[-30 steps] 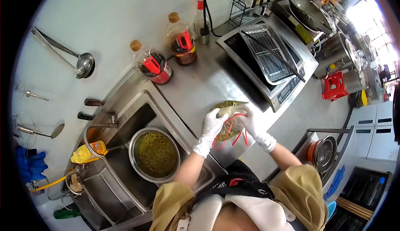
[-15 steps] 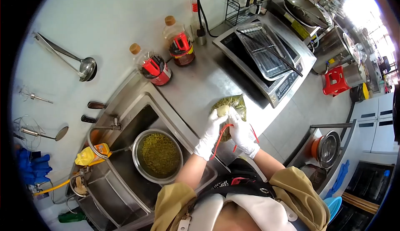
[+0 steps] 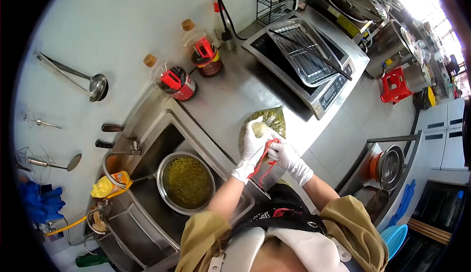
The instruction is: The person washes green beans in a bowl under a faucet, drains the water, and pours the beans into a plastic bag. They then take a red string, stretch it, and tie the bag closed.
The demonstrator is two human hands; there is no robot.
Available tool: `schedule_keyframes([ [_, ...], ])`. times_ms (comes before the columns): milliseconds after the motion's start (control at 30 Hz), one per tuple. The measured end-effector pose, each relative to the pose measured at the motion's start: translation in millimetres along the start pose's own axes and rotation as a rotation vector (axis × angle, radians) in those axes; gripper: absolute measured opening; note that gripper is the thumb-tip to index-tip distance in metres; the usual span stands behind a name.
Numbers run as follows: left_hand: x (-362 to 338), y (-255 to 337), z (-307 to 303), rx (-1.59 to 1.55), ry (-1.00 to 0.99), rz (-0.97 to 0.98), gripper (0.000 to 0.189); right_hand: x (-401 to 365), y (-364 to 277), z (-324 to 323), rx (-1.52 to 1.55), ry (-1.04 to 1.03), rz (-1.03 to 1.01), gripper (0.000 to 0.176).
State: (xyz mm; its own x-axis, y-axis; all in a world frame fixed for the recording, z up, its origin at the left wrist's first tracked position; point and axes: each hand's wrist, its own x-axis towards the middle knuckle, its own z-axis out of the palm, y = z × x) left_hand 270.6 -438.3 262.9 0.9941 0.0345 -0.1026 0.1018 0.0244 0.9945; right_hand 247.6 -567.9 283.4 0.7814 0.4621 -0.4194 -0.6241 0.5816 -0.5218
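Observation:
A clear plastic bag (image 3: 275,118) filled with green, leafy-looking food lies on the steel counter, just beyond my white-gloved hands. My left hand (image 3: 251,149) is closed at its near end, around a pale rounded bulge (image 3: 259,129); whether this is the bag's gathered top I cannot make out. Pinched in the fingers of my right hand (image 3: 289,158) is a red string (image 3: 269,150), which loops across in front of the left hand and hangs down below. The fingertips of both hands nearly meet, partly hiding the string.
Left of my hands, a metal pan (image 3: 213,188) of chopped green food sits in the sink (image 3: 169,112). Two capped bottles (image 3: 179,83) stand by the wall. Ahead right, an induction cooker (image 3: 321,106) carries a wire-racked tray (image 3: 299,46). A red stool (image 3: 395,86) stands on the floor.
My hands have shifted slightly apart. The right one has come down from the pale bulge and now grips the red string; the left stays at the bulge.

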Motion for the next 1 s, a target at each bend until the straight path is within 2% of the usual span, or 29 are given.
schedule_keyframes([
  [67, 2, -17, 11, 0.01, 0.158, 0.087, 0.039, -2, -4, -12, 0.066, -0.03, 0.009, 0.051],
  [133, -1, -10, 18, -0.011, 0.179, 0.091, 0.033, -9, -19, -2, -0.053, 0.122, 0.033, 0.046],
  [167, 0, -11, 19, 0.03, 0.225, 0.172, 0.034, -2, -8, -13, -0.21, 0.224, -0.133, 0.032],
  [200, 0, -12, 20, 0.071, 0.275, 0.254, 0.035, -5, -14, -14, -0.21, 0.226, -0.131, 0.032],
  [267, -3, -7, 19, 0.074, 0.3, 0.247, 0.036, -17, -40, -23, -0.63, 0.37, -0.26, 0.024],
  [333, -4, -20, 20, 0.151, 0.268, 0.269, 0.03, -18, -66, -34, -1.165, 0.339, -0.496, 0.027],
  [367, -6, -26, 22, 0.174, 0.288, 0.285, 0.03, -17, -80, -28, -0.848, 0.592, -0.209, 0.025],
  [400, -5, -30, 24, 0.172, 0.285, 0.288, 0.03, -16, -94, -26, -1.166, 0.563, -0.228, 0.024],
  [467, -7, -37, 24, 0.243, 0.293, 0.27, 0.031, -8, -113, -11, -1.532, 0.642, -0.255, 0.021],
  [500, -5, -42, 22, 0.257, 0.297, 0.283, 0.039, -1, -120, -11, -1.592, 0.661, -0.23, 0.021],
  [600, -11, -24, 21, 0.284, 0.245, 0.216, 0.039, 25, -149, 5, -1.671, 0.663, -0.217, 0.022],
  [667, -11, -32, 23, 0.415, 0.267, 0.309, 0.042, 38, -168, 32, -1.051, 0.546, -0.208, 0.017],
  [733, -11, -30, 24, 0.444, 0.263, 0.361, 0.04, 44, -183, 59, -0.771, 0.5, -0.196, 0.015],
  [767, -10, -29, 24, 0.443, 0.272, 0.365, 0.04, 52, -179, 75, -0.774, 0.578, -0.316, 0.016],
  [800, -9, -31, 25, 0.485, 0.266, 0.388, 0.039, 67, -174, 75, -0.805, 0.572, -0.393, 0.017],
  [867, -9, -29, 23, 0.523, 0.266, 0.41, 0.038, 103, -144, 48, -1.358, 0.369, -0.821, 0.019],
  [933, -10, -22, 22, 0.609, 0.22, 0.491, 0.039, 110, -125, 41, -1.729, -0.095, -0.493, 0.023],
  [1000, -11, -21, 19, 0.655, 0.168, 0.476, 0.043, 102, -106, 46, -2.004, -0.29, -0.107, 0.031],
])
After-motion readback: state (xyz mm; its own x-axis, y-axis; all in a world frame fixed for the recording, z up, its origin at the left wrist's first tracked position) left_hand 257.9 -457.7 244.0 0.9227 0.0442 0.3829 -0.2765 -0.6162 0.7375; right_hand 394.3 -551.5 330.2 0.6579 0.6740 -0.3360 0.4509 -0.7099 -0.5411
